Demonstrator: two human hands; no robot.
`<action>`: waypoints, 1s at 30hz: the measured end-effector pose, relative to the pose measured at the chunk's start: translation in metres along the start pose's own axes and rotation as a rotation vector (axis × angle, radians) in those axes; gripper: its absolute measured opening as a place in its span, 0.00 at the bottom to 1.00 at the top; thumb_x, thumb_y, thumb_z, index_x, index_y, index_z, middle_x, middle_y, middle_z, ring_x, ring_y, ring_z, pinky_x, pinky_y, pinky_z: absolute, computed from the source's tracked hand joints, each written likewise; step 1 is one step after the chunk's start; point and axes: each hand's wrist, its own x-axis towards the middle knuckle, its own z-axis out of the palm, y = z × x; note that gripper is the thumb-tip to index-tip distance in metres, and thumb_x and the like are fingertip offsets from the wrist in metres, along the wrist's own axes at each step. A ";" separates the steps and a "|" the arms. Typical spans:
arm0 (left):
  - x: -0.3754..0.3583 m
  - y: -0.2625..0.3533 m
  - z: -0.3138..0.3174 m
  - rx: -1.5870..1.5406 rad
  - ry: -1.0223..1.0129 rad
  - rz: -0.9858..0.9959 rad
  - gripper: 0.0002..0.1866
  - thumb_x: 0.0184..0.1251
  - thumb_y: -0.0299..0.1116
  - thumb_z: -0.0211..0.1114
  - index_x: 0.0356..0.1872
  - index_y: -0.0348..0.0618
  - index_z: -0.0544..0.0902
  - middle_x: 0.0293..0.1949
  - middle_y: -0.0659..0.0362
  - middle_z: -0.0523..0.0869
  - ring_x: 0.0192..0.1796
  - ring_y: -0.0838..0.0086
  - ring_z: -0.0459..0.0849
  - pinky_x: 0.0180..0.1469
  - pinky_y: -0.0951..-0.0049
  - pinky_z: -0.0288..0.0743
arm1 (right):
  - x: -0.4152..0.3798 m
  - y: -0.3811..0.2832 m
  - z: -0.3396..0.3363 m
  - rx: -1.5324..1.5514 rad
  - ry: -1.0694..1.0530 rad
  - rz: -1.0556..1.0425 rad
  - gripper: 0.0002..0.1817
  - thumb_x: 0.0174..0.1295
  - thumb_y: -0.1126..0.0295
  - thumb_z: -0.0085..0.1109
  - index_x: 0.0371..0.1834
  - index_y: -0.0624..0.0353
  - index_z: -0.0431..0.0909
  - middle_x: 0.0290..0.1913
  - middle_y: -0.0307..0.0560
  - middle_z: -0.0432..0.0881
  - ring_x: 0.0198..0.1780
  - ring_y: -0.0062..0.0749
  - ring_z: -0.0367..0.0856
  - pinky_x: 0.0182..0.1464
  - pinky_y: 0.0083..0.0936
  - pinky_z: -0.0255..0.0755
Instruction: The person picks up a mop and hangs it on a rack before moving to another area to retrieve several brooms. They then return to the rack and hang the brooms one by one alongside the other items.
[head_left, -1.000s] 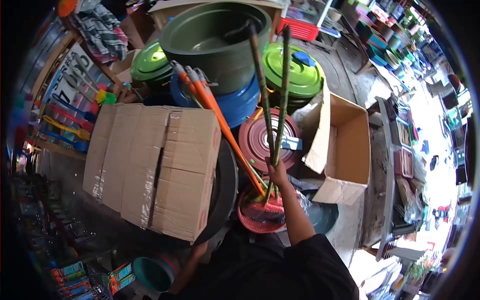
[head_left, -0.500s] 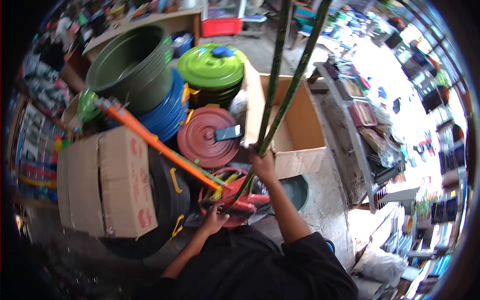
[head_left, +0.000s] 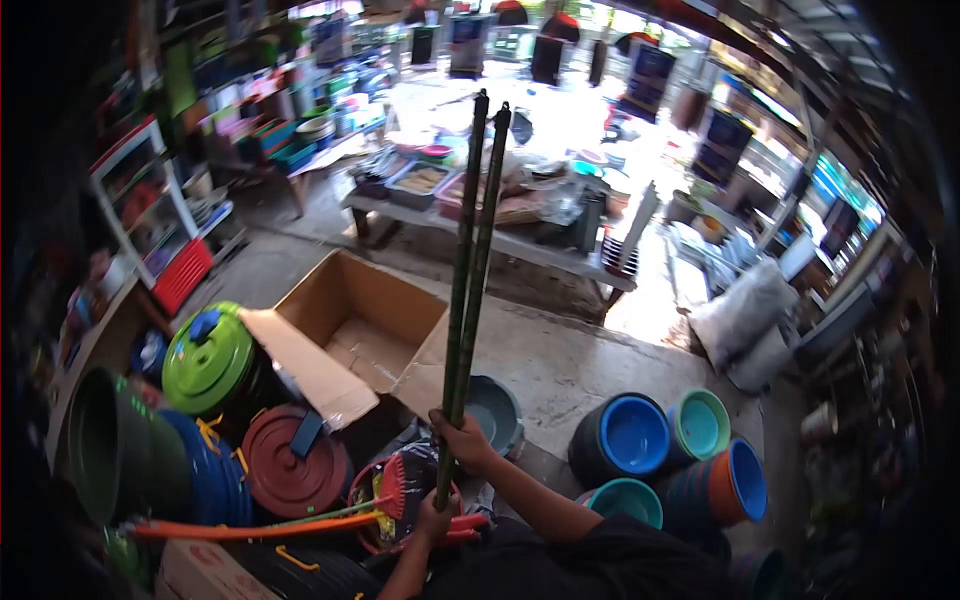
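Two long dark green poles [head_left: 468, 290] stand nearly upright in front of me, side by side. My right hand [head_left: 464, 442] is closed around them near their lower part. Below it, my left hand [head_left: 434, 520] is wrapped round their lower end. Just left of my hands is a red basket [head_left: 362, 492] with a red rake-like head [head_left: 391, 487] over it. An orange pole [head_left: 260, 527] lies across to the left.
An open cardboard box [head_left: 360, 330] lies ahead, beside a green lidded bin [head_left: 208, 365] and a brown-red lid [head_left: 290, 462]. Stacked blue tubs [head_left: 636, 436] stand at right. A low bench [head_left: 500, 237] with goods is farther ahead.
The view has swung to the right. My left hand has moved from beside the basket onto the poles' lower end. The poles now stand more upright, with their tops in view.
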 end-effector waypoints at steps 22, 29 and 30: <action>0.107 0.052 0.198 0.522 -0.614 0.249 0.20 0.59 0.47 0.64 0.41 0.40 0.76 0.33 0.45 0.82 0.39 0.50 0.83 0.38 0.61 0.73 | -0.094 -0.042 -0.244 0.236 0.689 -0.266 0.07 0.68 0.67 0.50 0.36 0.58 0.69 0.28 0.40 0.73 0.33 0.26 0.76 0.41 0.26 0.72; 0.193 0.077 0.302 0.597 -0.742 0.366 0.20 0.60 0.47 0.63 0.40 0.39 0.75 0.33 0.42 0.81 0.41 0.47 0.81 0.41 0.58 0.74 | -0.063 -0.089 -0.368 0.405 0.744 -0.453 0.06 0.67 0.68 0.51 0.38 0.56 0.67 0.27 0.40 0.72 0.32 0.27 0.75 0.41 0.28 0.72; 0.194 0.104 0.316 0.691 -0.732 0.371 0.20 0.61 0.48 0.63 0.38 0.38 0.75 0.32 0.43 0.82 0.39 0.47 0.82 0.40 0.59 0.74 | -0.059 -0.096 -0.381 0.410 0.757 -0.462 0.06 0.67 0.68 0.51 0.38 0.56 0.67 0.27 0.40 0.72 0.32 0.27 0.75 0.41 0.28 0.72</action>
